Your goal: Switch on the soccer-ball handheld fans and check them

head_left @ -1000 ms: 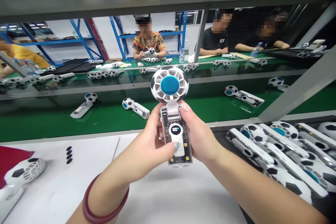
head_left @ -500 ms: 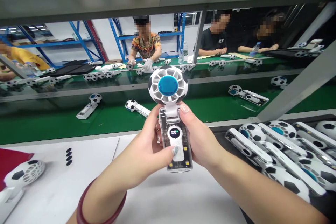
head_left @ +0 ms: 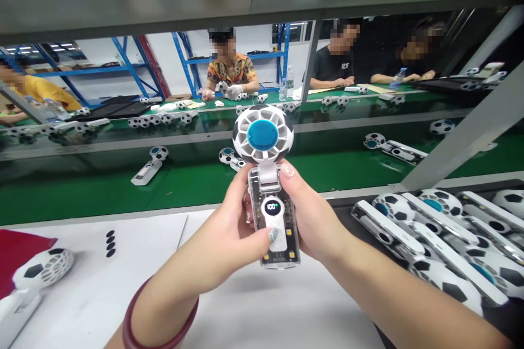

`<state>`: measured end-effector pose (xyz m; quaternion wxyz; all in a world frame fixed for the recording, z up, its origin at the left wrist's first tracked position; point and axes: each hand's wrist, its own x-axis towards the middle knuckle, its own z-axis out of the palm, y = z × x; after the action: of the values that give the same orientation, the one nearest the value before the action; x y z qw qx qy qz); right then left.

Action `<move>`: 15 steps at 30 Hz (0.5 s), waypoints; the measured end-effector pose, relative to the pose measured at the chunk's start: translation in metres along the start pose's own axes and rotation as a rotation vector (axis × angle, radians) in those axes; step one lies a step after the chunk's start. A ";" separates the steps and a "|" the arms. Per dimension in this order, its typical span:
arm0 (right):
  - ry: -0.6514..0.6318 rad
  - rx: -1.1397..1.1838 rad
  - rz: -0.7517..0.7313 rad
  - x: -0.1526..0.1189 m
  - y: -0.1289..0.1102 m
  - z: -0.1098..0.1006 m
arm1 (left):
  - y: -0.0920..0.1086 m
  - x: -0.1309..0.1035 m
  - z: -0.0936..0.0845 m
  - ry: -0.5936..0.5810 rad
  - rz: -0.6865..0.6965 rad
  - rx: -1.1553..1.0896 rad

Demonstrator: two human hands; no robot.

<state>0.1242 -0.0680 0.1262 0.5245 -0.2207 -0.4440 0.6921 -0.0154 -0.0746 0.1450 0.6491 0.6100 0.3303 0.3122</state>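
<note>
The left hand (head_left: 221, 237) and right hand (head_left: 313, 215) are clamped on opposite sides of a handheld fan (head_left: 269, 177), which they hold up above the white surface (head_left: 254, 311), clear of it. Grip and pose have hardly altered in the last moment, and the display (head_left: 272, 207) seems to read 100 as before; I take this as a steady hold for looking at it. The left thumb lies on the white panel (head_left: 279, 239), the right thumb beside the hinge. The fan's long axis runs away from the person, leaning slightly left: base nearest, head farthest, its blue disc (head_left: 262, 134) facing back. Another fan (head_left: 49, 267) lies at left; more fans (head_left: 436, 244) crowd the right. Beyond, items on the green belt (head_left: 196, 191) have shifted rightward, and a co-worker (head_left: 232, 70) across it handles a fan.
</note>
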 end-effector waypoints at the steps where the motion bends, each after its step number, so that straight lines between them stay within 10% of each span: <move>1: 0.003 -0.004 -0.003 0.000 0.000 0.000 | 0.000 0.000 0.000 0.001 0.000 0.001; 10: 0.012 0.021 -0.043 0.001 0.003 0.004 | -0.001 -0.002 -0.003 -0.031 0.026 0.094; 15: 0.001 -0.083 -0.021 -0.012 -0.019 0.003 | -0.006 -0.012 -0.004 -0.034 0.320 0.340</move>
<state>0.1360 -0.0788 0.1424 0.5222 -0.2379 -0.4743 0.6677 -0.0251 -0.0822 0.1393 0.4848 0.7603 0.2662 0.3407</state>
